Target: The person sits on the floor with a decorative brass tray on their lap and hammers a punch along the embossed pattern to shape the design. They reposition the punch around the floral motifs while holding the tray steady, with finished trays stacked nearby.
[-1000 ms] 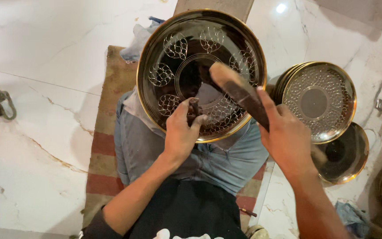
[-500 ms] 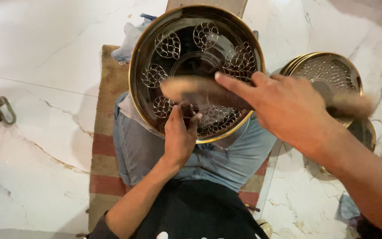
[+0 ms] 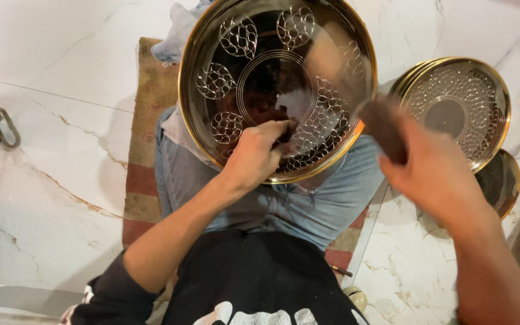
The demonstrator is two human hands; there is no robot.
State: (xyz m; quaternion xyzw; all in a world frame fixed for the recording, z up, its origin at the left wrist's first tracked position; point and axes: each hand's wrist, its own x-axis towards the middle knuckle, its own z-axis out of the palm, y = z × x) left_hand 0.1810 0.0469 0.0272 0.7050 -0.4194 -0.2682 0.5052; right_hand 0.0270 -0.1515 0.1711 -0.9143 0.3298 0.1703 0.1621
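Brass tray (image 3: pixel 245 66), round and patterned, fills the upper centre of the frame, resting on our lap. Our left hand (image 3: pixel 254 157) pinches a small dark punch (image 3: pixel 285 129) against it; our right hand (image 3: pixel 437 174), blurred at right, grips a dark wooden mallet (image 3: pixel 383 123).

White marble floor (image 3: pixel 61 72) — striped rug (image 3: pixel 145 180).

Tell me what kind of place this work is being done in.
Probably a floor-level metal craft workshop: an engraved brass tray rests on the person's lap, finished trays are stacked alongside, and a woven mat covers the marble floor.
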